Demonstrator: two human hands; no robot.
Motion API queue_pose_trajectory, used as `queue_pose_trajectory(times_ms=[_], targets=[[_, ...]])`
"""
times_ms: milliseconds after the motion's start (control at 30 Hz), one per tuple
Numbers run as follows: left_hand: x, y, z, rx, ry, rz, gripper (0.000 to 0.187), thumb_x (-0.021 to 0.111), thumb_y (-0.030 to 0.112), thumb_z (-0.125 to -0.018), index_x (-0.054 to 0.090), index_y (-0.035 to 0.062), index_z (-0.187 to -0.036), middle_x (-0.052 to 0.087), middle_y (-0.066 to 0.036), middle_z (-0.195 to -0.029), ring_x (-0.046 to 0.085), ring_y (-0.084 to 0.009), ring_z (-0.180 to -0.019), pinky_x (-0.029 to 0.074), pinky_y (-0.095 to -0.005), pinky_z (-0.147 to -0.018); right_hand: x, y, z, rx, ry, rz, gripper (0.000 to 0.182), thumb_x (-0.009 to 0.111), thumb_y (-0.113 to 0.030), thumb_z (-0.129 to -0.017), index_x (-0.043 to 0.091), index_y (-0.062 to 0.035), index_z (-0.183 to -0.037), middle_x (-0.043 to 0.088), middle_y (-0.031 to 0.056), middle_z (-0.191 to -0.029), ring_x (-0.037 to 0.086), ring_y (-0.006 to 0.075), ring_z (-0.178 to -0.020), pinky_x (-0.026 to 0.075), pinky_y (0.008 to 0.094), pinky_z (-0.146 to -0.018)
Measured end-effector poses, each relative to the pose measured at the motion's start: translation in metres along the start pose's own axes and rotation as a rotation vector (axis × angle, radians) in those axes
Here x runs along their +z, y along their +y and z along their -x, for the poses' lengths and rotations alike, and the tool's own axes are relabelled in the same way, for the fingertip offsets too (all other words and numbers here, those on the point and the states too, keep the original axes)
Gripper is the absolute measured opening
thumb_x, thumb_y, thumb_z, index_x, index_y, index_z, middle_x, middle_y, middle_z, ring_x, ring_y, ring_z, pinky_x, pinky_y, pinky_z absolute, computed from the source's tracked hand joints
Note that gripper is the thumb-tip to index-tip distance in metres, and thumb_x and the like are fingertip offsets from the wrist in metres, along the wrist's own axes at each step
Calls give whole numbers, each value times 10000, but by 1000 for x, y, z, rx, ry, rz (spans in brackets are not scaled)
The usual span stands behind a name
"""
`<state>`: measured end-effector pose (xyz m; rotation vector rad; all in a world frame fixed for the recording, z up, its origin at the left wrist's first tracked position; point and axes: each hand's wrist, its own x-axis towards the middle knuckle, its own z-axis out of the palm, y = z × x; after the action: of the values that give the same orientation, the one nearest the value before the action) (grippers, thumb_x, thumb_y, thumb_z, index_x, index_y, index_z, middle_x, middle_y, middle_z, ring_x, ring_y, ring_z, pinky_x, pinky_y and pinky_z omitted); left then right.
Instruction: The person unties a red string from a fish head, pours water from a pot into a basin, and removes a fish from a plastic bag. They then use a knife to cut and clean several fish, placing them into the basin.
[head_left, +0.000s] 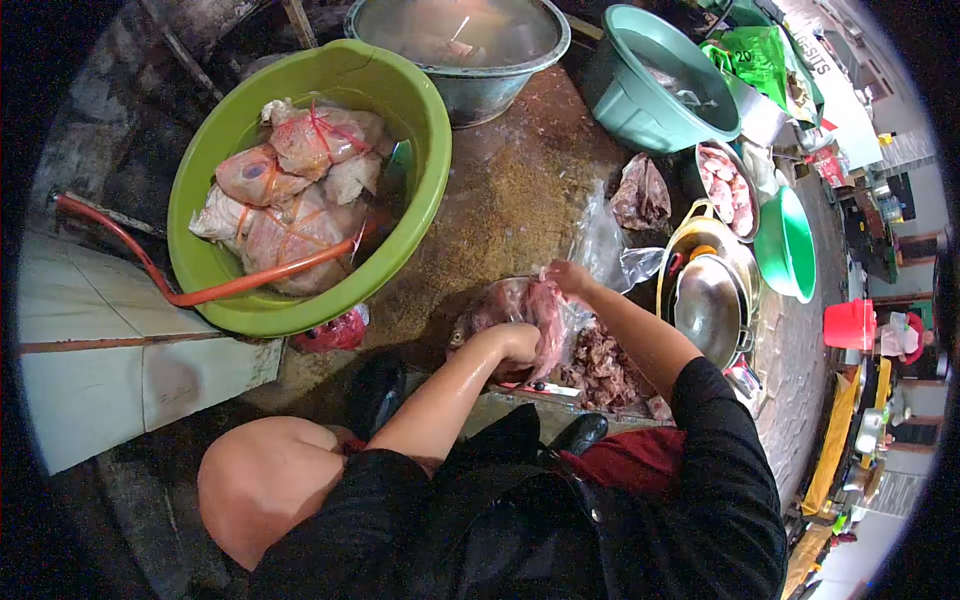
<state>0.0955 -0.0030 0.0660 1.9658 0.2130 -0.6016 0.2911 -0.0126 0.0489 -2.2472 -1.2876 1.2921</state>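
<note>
Low in front of me lies a large fish (488, 308), its eye showing at the left end, with pink flesh (547, 325) laid open on its right side. My left hand (518, 343) is curled closed over the fish; whatever its fingers hold is hidden. At the upper edge of the pink flesh, my right hand (568, 278) pinches it. Beneath my right forearm sits a heap of reddish-brown scraps (602, 372). Clear plastic (597, 240) spreads just beyond the right hand.
On the left, a green basin (435, 190) holds large fish pieces in water, with an orange hose (235, 293) over its rim. Behind stand a grey basin (490, 72) and a teal tub (650, 125). Metal pans (708, 312) and a green bowl (785, 245) are at right.
</note>
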Motion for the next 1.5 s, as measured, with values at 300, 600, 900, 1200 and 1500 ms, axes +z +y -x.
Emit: queue_pose_trajectory(times_ms=[300, 600, 900, 1200, 1500], targets=[[-46, 25, 53, -51, 293, -138, 211, 571, 227, -703, 626, 39, -783, 616, -181, -800, 591, -350, -758, 446, -435, -661, -29, -38, 30, 47, -24, -816, 54, 504, -120, -828, 506, -73, -854, 495, 21, -626, 435, 120, -460, 327, 247, -382], [-71, -11, 71, -559, 320, -208, 270, 632, 235, -723, 651, 45, -914, 626, -162, -943, 596, -333, -891, 463, -409, -793, -52, -115, 123, -62, -66, -631, 92, 474, -119, -841, 514, -55, -895, 524, 20, -728, 453, 86, -553, 344, 214, -464], [-91, -43, 94, -243, 729, 66, 385, 657, 78, -675, 609, 152, -1050, 585, -121, -949, 553, -295, -883, 445, -372, -827, 9, -132, 122, -381, -102, -56, 223, 679, -165, -705, 524, -44, -810, 534, 44, -688, 512, 145, -639, 427, 295, -583], [-81, -15, 101, -13, 665, -195, 125, 637, 169, -743, 654, 145, -865, 604, -16, -934, 503, -205, -993, 378, -366, -852, 19, -131, 132, -387, -171, 48, 262, 689, -200, -675, 543, -59, -841, 585, 87, -726, 575, 194, -691, 467, 334, -630], [-90, -4, 64, 262, 1229, 603, 111, 480, 87, -836, 558, 16, -802, 555, -42, -697, 499, -98, -691, 424, -279, -640, -52, -169, 110, -252, -24, -450, 171, 619, 4, -703, 483, -19, -804, 550, 76, -684, 549, 150, -560, 448, 263, -485]])
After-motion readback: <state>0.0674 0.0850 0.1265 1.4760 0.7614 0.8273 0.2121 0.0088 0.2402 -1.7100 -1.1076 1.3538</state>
